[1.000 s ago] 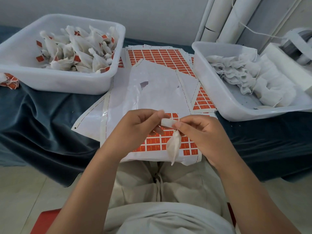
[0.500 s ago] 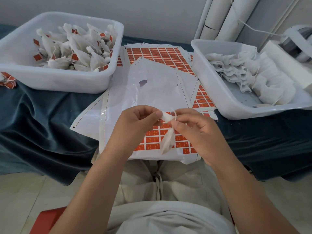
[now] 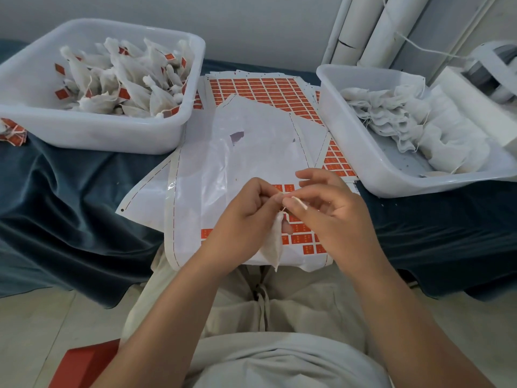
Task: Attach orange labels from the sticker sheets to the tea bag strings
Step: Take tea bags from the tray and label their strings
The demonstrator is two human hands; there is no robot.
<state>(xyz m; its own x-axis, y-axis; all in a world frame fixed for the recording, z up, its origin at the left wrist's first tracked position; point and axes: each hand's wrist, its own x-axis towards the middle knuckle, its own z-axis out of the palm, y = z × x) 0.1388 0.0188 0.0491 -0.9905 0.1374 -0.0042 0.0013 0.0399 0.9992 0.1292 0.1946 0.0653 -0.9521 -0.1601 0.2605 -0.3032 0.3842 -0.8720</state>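
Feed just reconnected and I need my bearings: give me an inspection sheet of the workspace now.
Surface: dark teal cloth-covered table, creased.
Job's things: white fabric tea bag, held, no label seen; orange-label sticker sheets lie centre; left white plastic tub holds labelled bags; right white plastic tub holds unlabelled ones.
Clutter: peeled white backing sheets; loose orange labels at far left.
Hands: left hand pinches the bag's top; right hand pinches its string.
Cables: thin white cord, upper right.
Surroundings: white tubes against wall; red object, bottom left.
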